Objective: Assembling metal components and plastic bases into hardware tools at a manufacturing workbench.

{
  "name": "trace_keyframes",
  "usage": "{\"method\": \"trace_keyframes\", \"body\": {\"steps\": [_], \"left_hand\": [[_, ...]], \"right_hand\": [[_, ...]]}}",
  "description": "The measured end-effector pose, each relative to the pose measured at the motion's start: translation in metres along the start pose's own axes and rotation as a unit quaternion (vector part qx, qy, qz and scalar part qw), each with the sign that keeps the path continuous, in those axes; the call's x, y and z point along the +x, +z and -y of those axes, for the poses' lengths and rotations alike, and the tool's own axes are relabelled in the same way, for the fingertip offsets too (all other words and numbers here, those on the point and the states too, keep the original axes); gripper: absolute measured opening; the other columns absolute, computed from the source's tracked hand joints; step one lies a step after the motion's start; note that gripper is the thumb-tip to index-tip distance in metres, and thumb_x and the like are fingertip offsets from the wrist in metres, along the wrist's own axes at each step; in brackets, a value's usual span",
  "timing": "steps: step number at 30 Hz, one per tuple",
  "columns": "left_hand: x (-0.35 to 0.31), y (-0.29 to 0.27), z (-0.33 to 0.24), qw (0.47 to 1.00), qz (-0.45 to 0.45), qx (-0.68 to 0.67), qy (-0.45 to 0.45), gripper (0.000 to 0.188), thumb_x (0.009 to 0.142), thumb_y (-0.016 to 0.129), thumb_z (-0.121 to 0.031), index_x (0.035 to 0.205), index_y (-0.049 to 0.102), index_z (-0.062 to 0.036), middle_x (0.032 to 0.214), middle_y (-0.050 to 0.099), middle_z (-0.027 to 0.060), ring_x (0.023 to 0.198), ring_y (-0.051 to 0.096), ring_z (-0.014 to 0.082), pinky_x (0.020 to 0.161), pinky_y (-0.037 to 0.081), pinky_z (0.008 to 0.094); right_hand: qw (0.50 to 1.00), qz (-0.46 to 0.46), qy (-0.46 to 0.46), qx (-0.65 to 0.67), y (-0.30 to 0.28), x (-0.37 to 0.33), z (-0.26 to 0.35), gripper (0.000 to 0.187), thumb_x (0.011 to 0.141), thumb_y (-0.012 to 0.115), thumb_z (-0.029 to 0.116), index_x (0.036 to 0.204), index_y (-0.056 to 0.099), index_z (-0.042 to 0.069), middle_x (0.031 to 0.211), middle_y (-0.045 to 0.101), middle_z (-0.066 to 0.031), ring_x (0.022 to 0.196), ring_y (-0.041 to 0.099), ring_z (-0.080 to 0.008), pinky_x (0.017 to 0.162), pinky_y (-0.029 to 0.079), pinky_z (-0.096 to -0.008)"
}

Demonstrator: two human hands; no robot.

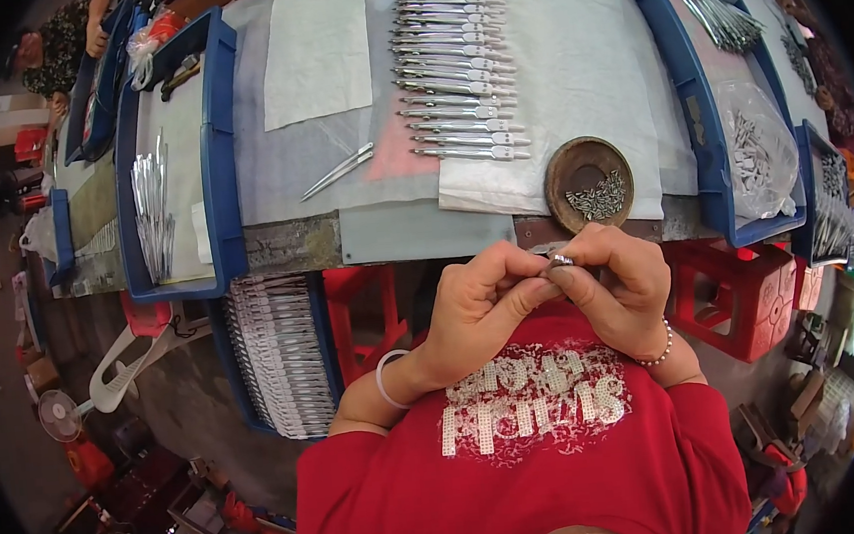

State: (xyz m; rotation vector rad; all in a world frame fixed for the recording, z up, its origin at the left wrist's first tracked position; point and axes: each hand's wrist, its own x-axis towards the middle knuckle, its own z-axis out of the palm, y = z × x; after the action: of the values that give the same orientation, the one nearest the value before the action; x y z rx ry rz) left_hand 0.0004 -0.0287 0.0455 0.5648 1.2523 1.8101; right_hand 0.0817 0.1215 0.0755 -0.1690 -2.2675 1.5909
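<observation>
My left hand and my right hand meet in front of my chest, just off the table's near edge. Thumbs and forefingers of both pinch one small shiny metal part; the fingers cover most of it. Just beyond my right hand sits a round brown bowl with many tiny metal screws or pins in it. Farther up the table lies a column of silver drawing compasses, side by side. Left of them, two loose slender metal pieces rest on the table covering.
A blue tray on the left holds thin metal legs. At right, another blue tray holds metal rods and a plastic bag of small grey parts. Below stand a crate of compasses and a red stool.
</observation>
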Motion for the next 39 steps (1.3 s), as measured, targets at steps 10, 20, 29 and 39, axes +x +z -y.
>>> {"method": "trace_keyframes", "body": {"steps": [10, 20, 29, 39], "left_hand": [[0.003, -0.001, 0.002, 0.996, 0.025, 0.026, -0.082, 0.009, 0.089, 0.056, -0.004, 0.091, 0.052, 0.0038, 0.077, 0.064, 0.0070, 0.073, 0.059, 0.0061, 0.062, 0.047, 0.0190], [0.042, -0.012, 0.001, 0.955, 0.052, -0.103, -0.273, 0.014, 0.087, 0.060, -0.012, 0.091, 0.051, -0.0014, 0.086, 0.065, 0.0162, 0.075, 0.067, 0.0220, 0.066, 0.055, 0.0295], [0.054, -0.015, 0.005, 0.940, 0.059, -0.111, -0.317, 0.014, 0.087, 0.060, -0.013, 0.088, 0.051, -0.0021, 0.084, 0.065, 0.0166, 0.074, 0.067, 0.0221, 0.061, 0.056, 0.0286], [0.068, -0.008, -0.014, 0.940, 0.114, 0.000, -0.323, 0.017, 0.085, 0.063, -0.013, 0.083, 0.051, -0.0013, 0.080, 0.065, 0.0147, 0.071, 0.066, 0.0193, 0.059, 0.054, 0.0265]], "right_hand": [[0.992, 0.026, 0.116, 0.033, -0.005, -0.001, -0.002, 0.008, 0.081, 0.064, 0.003, 0.079, 0.058, -0.002, 0.065, 0.061, -0.0044, 0.055, 0.061, -0.0087, 0.049, 0.046, -0.0199], [0.870, -0.027, 0.365, 0.331, -0.001, 0.011, -0.053, 0.016, 0.082, 0.064, 0.013, 0.072, 0.053, 0.007, 0.058, 0.050, 0.0038, 0.046, 0.040, -0.0019, 0.041, 0.027, -0.0171], [0.850, -0.054, 0.369, 0.372, 0.003, 0.002, -0.067, 0.012, 0.084, 0.062, 0.012, 0.075, 0.056, 0.007, 0.060, 0.051, 0.0048, 0.045, 0.038, -0.0003, 0.040, 0.026, -0.0159], [0.877, -0.132, 0.304, 0.348, 0.005, -0.006, -0.052, 0.010, 0.086, 0.061, 0.010, 0.078, 0.055, 0.006, 0.066, 0.054, 0.0029, 0.051, 0.045, -0.0009, 0.043, 0.031, -0.0152]]}}
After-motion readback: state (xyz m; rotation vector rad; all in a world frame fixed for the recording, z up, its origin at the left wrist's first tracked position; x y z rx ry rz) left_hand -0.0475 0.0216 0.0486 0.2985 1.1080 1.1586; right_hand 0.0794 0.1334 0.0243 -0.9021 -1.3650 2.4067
